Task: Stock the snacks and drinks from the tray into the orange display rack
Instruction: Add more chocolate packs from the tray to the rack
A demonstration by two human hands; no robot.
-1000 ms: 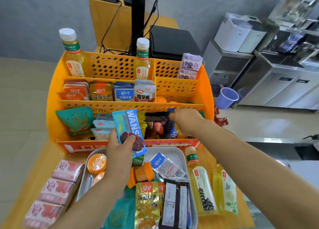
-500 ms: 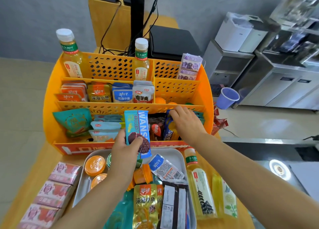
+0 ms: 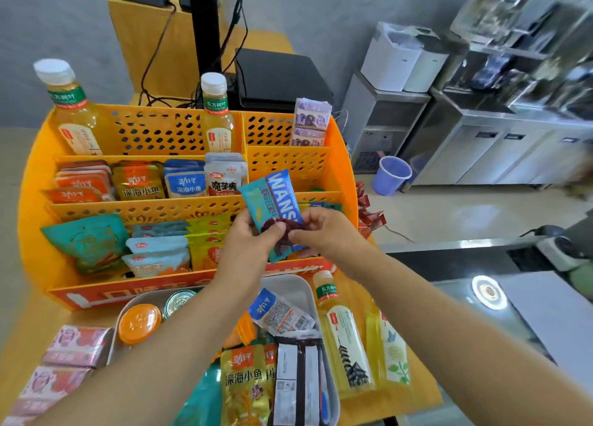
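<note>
right hand has left the orange display rack, joining left hand | both pinch the blue snack pack | placement next, likely front row

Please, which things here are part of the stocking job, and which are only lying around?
Job:
- rack
- tray
- blue snack pack, held by both hands: left, right
- bottles beside the tray

Lying about:
- purple cup
- pink boxes
- black box
- cables
</note>
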